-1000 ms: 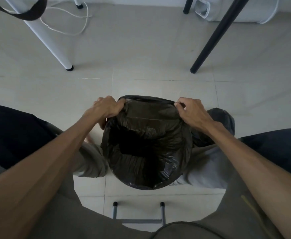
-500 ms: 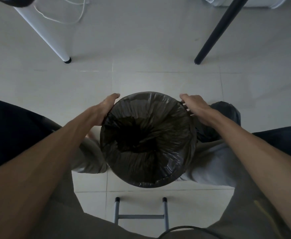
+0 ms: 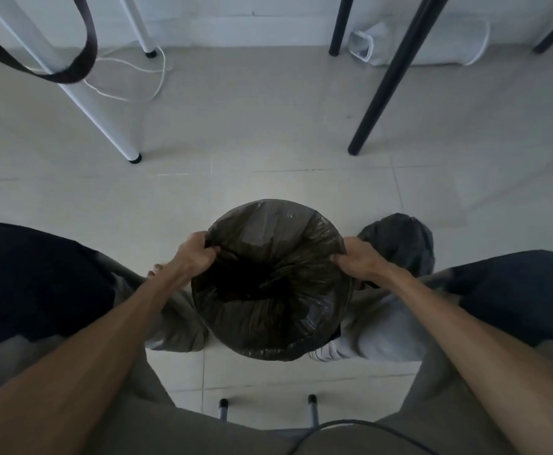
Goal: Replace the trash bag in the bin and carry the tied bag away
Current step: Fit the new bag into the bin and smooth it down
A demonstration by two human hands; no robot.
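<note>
A round bin stands on the tiled floor between my knees, lined with a black trash bag [image 3: 270,310] that hides the bin itself. My left hand [image 3: 196,254] grips a fold of the bag at the left of the rim. My right hand [image 3: 353,259] pinches the bag at the right of the rim. The bag's mouth sags dark in the middle. Just right of the bin, behind my right hand, a dark grey tied bag [image 3: 399,239] sits on the floor.
A white table leg [image 3: 104,126] slants down at the left, a black leg [image 3: 380,93] at the right. A white cable [image 3: 130,83] loops on the floor at the back. A dark strap [image 3: 71,70] hangs top left. Stool legs [image 3: 268,412] show below.
My hands went from flat against the sides of the rim to fists gripping bag folds nearer me. The head tilted up, showing more of the far floor.
</note>
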